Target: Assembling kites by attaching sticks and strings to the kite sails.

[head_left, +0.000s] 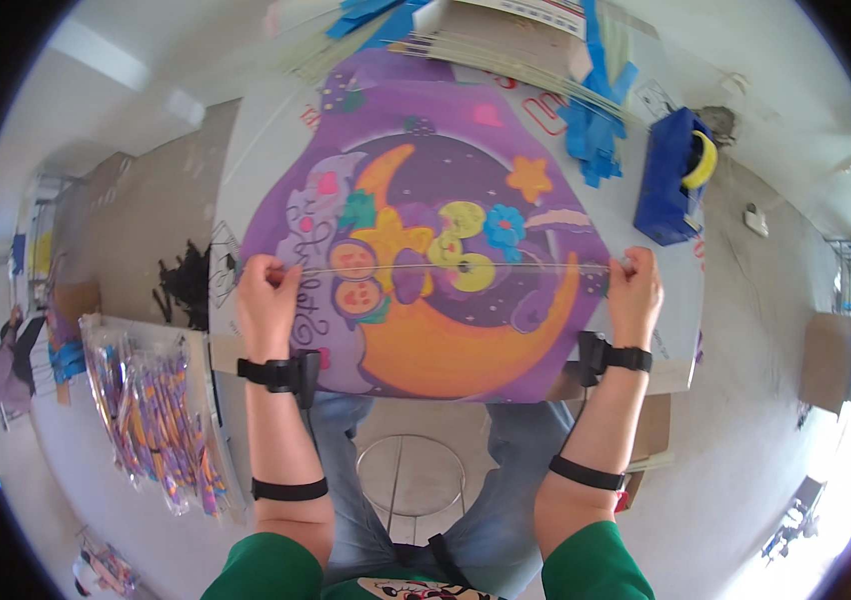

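Item: thin rod [446, 267], pale, lying straight across a purple kite [426, 250] from left to right. My left hand [268, 300] is clenched on its left end, my right hand [634, 295] on its right end; both fists sit at the kite's side edges, knuckles up. Whether the fingers also pinch the kite fabric under the rod I cannot tell.

Item: kite, spread flat on a white table [246, 170], printed with an orange moon, stars, flowers and round cartoon faces. Its far tip runs under a stack of flat sheets [506, 40]; its near edge hangs at the table's near edge, above my knees.

Item: blue tape dispenser [671, 175] with a yellow roll, far right, well apart from my right hand.

Item: blue strips [596, 120], loose, between the dispenser and the stack; their shapes are hard to make out.

Item: clear bags of folded purple kites [151, 410], near left, below table level, contents blurred.

Item: black wrist straps on both forearms; the boxes on them are half hidden behind my wrists.

Item: round metal stool ring [411, 480] between my legs, partly covered by them.

Item: a person at the far left rim, too small and warped to describe
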Demonstrator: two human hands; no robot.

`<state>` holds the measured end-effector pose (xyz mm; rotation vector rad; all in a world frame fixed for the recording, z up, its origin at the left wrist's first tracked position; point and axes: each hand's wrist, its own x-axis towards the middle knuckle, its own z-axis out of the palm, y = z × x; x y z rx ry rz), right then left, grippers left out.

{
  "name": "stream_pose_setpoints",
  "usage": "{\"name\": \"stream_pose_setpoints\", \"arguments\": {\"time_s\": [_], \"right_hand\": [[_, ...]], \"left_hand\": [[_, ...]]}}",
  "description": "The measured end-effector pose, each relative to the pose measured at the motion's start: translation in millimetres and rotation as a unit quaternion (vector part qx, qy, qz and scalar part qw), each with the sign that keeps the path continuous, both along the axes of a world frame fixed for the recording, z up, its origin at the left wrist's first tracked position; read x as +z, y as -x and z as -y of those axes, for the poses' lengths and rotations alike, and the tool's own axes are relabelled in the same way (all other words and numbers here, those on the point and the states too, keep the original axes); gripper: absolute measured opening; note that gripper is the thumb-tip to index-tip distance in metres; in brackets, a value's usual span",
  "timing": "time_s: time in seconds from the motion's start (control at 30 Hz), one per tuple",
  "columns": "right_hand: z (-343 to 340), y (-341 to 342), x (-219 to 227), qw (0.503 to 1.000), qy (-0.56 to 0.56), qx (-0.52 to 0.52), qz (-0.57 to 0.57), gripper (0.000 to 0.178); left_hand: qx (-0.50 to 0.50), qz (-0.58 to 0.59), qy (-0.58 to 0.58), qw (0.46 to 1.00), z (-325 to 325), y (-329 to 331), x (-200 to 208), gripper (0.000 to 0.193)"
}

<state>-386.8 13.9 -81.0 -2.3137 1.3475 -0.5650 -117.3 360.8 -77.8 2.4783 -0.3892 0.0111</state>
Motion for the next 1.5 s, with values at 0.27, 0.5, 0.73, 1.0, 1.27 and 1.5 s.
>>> {"name": "stream_pose_setpoints", "arguments": {"time_s": [0.27, 0.5, 0.73, 1.0, 1.27, 1.5], "right_hand": [[3, 4, -4, 1.0, -0.004, -0.013, 0.0, 0.025], [1, 0, 3, 1.0, -0.007, -0.02, -0.021, 0.025], [2, 3, -3, 1.0, 0.012, -0.011, 0.004, 0.026], [-3, -1, 8, 0.995, -0.057, -0.061, 0.055, 0.024], [-7, -13, 44, 0.975, -0.068, -0.072, 0.197, 0.024], [-40, -29, 142, 0.949, -0.032, 0.006, 0.314, 0.028]], "left_hand": [[0.037, -0.061, 0.04, 0.997, -4, -2, 0, 0.024], [0.002, -0.013, 0.033, 0.999, -16, -11, -18, 0.017], [-0.001, -0.054, 0.038, 0.998, -10, -8, -10, 0.014], [0.015, -0.015, 0.07, 0.997, -5, -5, -5, 0.014], [0.031, 0.029, 0.153, 0.987, 6, -7, 6, 0.014], [-0.088, 0.032, 0.215, 0.972, 43, 24, 66, 0.013]]}}
